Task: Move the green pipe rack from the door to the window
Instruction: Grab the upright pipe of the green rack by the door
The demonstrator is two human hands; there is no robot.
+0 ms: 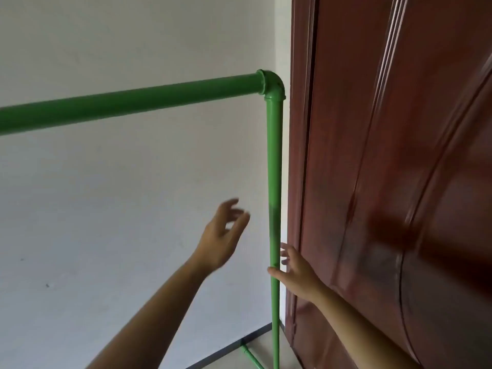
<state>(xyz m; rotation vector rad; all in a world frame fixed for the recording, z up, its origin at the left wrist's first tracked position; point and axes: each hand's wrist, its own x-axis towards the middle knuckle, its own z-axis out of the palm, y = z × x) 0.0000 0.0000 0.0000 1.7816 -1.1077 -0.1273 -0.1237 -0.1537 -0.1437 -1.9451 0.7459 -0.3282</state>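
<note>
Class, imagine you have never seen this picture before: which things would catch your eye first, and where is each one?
The bright green pipe rack stands out first, its top bar running in from the left to an elbow above an upright post against the white wall. Filling the right side is a glossy reddish-brown door. Low in the centre, two bare hands reach for the post: the left hand open and apart from it, the right hand at the post.

Green pipe rack stands upright on the floor just beside the reddish-brown door, w/ white wall behind. Top bar runs left from an elbow joint to the frame's left edge; vertical post drops straight down to a foot piece at btm.
</note>
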